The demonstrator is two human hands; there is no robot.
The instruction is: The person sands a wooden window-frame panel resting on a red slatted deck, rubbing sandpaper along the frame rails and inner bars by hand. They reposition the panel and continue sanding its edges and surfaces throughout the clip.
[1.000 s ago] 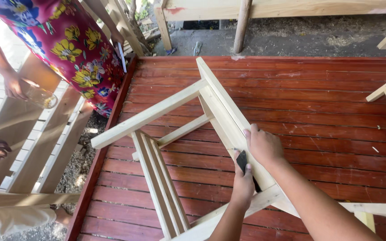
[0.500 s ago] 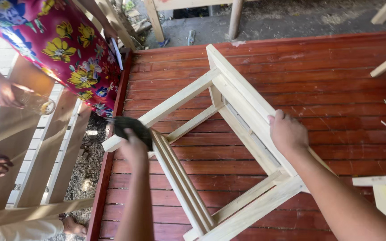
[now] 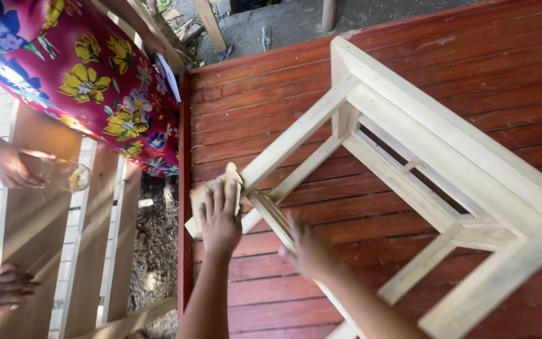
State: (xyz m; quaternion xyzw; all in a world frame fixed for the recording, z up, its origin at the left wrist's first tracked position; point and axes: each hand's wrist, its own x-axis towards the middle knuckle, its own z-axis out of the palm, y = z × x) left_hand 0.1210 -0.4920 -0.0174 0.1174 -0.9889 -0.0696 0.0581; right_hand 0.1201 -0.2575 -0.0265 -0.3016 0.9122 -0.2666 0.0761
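Head view: at far left, a clear glass (image 3: 65, 176) is gripped by another person's hand (image 3: 12, 166) beneath a floral garment (image 3: 76, 75). A tan sanding pad (image 3: 216, 189) is pressed flat under the spread fingers of the left hand (image 3: 219, 216) on a leg end of the unfinished wooden frame (image 3: 421, 157). The right hand (image 3: 308, 248), blurred, is laid on a slat; its closure cannot be told. The frame is lying tipped on the red plank deck (image 3: 252, 107).

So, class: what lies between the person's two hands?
In the head view, a pale wooden slat of the unfinished frame runs between the left hand, pressing sandpaper, and the blurred right hand.
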